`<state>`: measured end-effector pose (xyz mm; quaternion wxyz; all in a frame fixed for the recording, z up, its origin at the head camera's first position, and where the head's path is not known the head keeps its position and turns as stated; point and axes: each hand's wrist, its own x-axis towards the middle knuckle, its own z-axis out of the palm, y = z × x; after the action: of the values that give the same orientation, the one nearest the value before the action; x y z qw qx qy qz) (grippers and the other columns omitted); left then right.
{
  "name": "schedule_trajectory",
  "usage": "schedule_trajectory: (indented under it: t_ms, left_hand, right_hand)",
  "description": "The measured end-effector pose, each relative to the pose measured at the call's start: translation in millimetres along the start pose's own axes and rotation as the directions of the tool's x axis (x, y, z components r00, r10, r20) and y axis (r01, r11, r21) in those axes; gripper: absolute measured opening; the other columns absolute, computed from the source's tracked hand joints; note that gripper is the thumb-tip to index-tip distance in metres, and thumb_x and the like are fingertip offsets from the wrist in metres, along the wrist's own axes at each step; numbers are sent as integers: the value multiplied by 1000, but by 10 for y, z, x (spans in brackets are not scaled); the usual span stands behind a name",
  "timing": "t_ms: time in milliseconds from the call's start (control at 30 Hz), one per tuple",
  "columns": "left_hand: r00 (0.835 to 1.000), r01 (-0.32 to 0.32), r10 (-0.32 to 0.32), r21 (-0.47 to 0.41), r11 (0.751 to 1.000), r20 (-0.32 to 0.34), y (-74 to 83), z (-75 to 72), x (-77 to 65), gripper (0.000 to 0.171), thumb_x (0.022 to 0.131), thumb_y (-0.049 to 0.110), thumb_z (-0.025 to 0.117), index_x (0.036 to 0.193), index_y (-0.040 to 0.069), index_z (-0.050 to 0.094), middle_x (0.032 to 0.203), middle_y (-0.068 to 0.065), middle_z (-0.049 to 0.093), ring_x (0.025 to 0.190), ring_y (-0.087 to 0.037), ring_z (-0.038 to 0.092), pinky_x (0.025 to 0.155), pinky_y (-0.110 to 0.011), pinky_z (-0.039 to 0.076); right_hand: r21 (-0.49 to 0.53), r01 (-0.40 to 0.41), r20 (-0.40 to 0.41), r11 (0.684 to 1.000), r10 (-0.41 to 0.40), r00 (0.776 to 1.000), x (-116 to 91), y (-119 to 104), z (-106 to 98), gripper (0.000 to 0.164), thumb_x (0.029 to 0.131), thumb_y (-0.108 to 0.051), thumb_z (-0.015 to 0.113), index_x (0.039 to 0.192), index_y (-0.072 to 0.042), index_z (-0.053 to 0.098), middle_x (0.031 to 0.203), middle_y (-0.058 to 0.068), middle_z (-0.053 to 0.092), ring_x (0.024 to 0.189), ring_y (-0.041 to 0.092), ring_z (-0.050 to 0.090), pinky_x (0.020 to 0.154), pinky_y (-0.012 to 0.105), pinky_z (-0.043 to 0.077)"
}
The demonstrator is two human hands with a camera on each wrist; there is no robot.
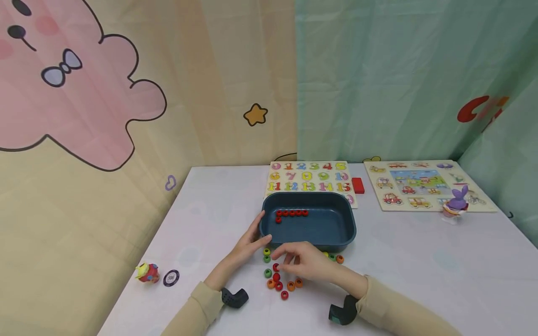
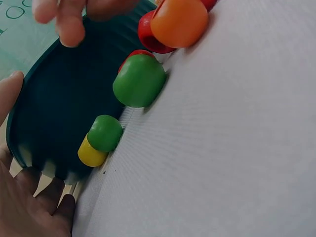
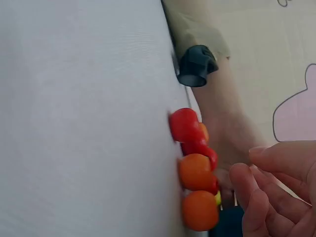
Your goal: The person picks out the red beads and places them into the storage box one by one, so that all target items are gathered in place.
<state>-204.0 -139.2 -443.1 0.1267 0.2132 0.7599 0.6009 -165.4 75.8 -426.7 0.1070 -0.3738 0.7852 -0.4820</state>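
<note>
A dark blue tray (image 1: 319,228) holds several red beads (image 1: 292,213), most in a row near its back left, one just in front. My left hand (image 1: 248,242) touches the tray's left front corner, fingers along the outer side and thumb at the front. Loose red, orange and green beads (image 1: 268,273) lie before the tray. Above them hovers my right hand (image 1: 308,262), thumb near a red bead (image 1: 275,267); the right wrist view finds nothing between its thumb and fingers. Yellow and green beads (image 2: 106,133) sit close to the tray wall in the left wrist view.
Behind the tray lies a number puzzle board (image 1: 311,177), with a red block (image 1: 358,185) beside it. A vehicle puzzle board (image 1: 420,186) and a purple rabbit toy (image 1: 457,200) are at the right. A small toy figure (image 1: 148,272) and a round chip (image 1: 171,278) stand at left.
</note>
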Motion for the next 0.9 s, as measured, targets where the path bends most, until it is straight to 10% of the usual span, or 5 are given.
schedule_trajectory:
  t_ms: [900]
  left_hand:
    - [1000,5,-5,2,1000,-1,-11,-8,10,68,91,21,52,144,17,10,148,-4,7,133,-28,12,104,-44,17]
  right_hand:
    - [-140,-71,-122,988,54,991,-38,330,277,21,81,-20,66,102,-19,63,88,-11,60,65,1,51,58,19,46]
